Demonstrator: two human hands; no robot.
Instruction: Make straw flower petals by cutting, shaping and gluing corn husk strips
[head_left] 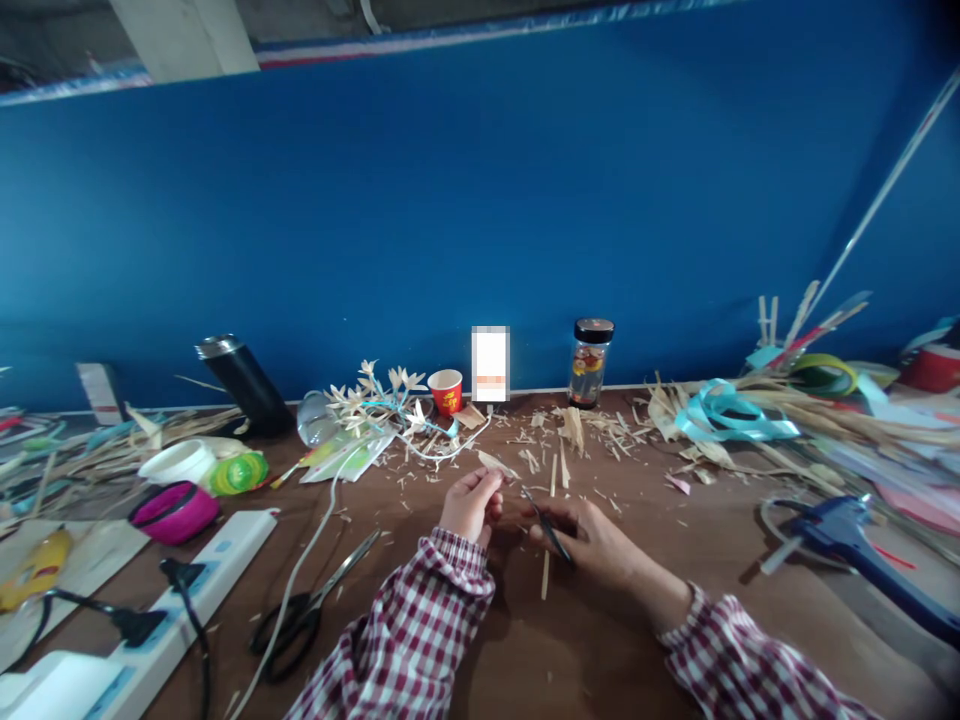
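Between its closed fingertips, my left hand (474, 500) pinches a pale, pointed piece of dried husk (495, 464). Just to its right, my right hand (589, 537) is closed around a slim, dark, pointed tool (553, 535); its tip is directed up and left toward the husk piece, apart from it. The exact kind of this tool cannot be made out. Beneath the right hand, a thin straw-coloured stick (545, 578) lies on the brown table (517, 650), partly covered. Husk scraps (572, 432) are scattered beyond both hands.
Black-handled scissors (289, 632), a white power strip (217, 560) and a cable lie left. Husk flowers (386, 395), a red paper cup (446, 393) and a glass bottle (589, 365) stand behind. Right are a blue glue gun (862, 540) and turquoise ribbon (731, 412). A blue partition (480, 200) rises behind.
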